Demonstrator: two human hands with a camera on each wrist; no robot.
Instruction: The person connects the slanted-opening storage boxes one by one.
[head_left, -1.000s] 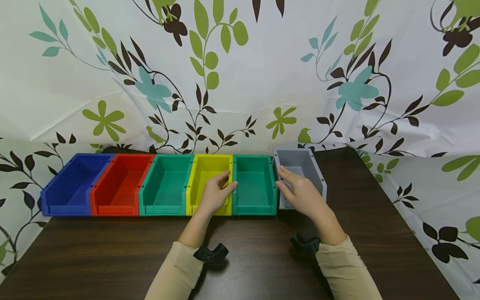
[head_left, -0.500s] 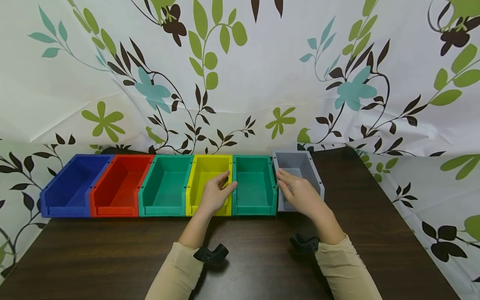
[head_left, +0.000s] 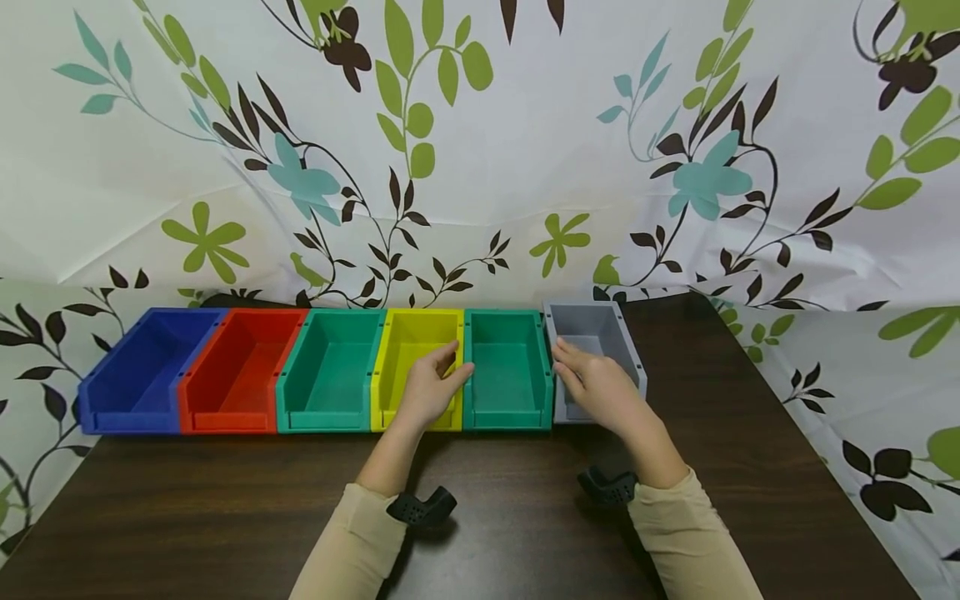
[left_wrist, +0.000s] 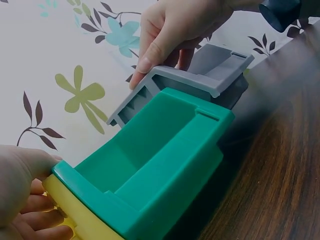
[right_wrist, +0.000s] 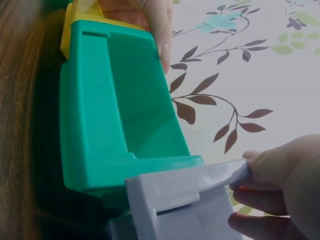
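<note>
In the head view, a grey plastic bin point(head_left: 588, 317) stands at the right end of a row of storage bins, alongside a green bin point(head_left: 510, 420). My right hand point(head_left: 603, 390) pinches the grey bin's left wall, thumb on the rim and fingers inside it. My left hand point(head_left: 427, 390) reaches into the yellow bin point(head_left: 426, 323) and grips the wall where it meets the green bin. Its thumb lies over the green rim in the right wrist view. In the left wrist view, the grey bin's rim point(left_wrist: 182, 75) sits tilted right beside the green bin's far wall.
Farther left, another green bin point(head_left: 333, 420), a red bin point(head_left: 231, 420) and a blue bin point(head_left: 131, 420) stand side by side. All rest on a dark wooden table point(head_left: 510, 533). A leaf-patterned cloth point(head_left: 487, 192) hangs behind the table.
The grey bin has shifted slightly left and toward me, closer to the green bin, with my right hand on it. My left hand has stayed in place.
</note>
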